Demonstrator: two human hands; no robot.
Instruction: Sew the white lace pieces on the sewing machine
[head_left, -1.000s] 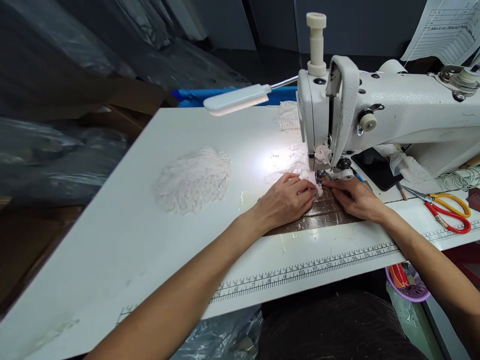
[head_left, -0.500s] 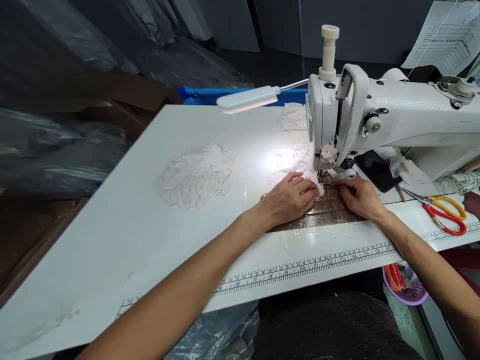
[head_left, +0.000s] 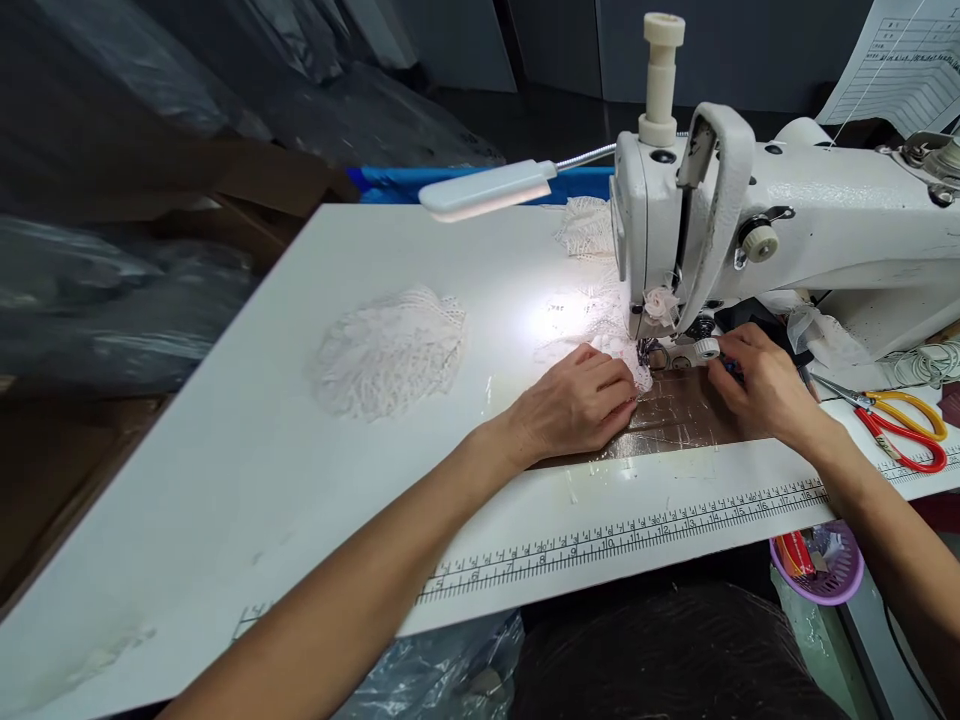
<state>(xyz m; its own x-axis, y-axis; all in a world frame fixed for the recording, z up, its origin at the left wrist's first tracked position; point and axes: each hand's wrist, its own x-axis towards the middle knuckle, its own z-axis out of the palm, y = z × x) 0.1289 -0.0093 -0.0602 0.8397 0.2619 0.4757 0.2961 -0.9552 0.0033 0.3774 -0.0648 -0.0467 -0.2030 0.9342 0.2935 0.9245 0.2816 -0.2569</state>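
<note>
My left hand (head_left: 574, 402) lies on the sewing machine bed, fingers curled down on a small pale pink lace piece (head_left: 628, 357) at the needle and presser foot (head_left: 646, 352). My right hand (head_left: 761, 385) is to the right of the needle, beside a small white round knob (head_left: 706, 348). Its fingertips pinch a thin blue tool (head_left: 731, 368), most of which is hidden by the fingers. The white sewing machine (head_left: 810, 210) stands over both hands, and a small fabric rosette (head_left: 660, 300) hangs on its head.
A heap of white lace (head_left: 386, 350) lies on the white table (head_left: 225, 480) to the left, more lace (head_left: 585, 225) behind the machine. Red and yellow scissors (head_left: 900, 430) and a dark phone (head_left: 757, 315) sit at right. A lamp (head_left: 484, 188) lights the needle area. A purple basket (head_left: 825, 575) hangs below.
My right hand has drawn back from the presser foot to the right and closed its fingertips on the blue tool. My left hand has stayed on the lace piece.
</note>
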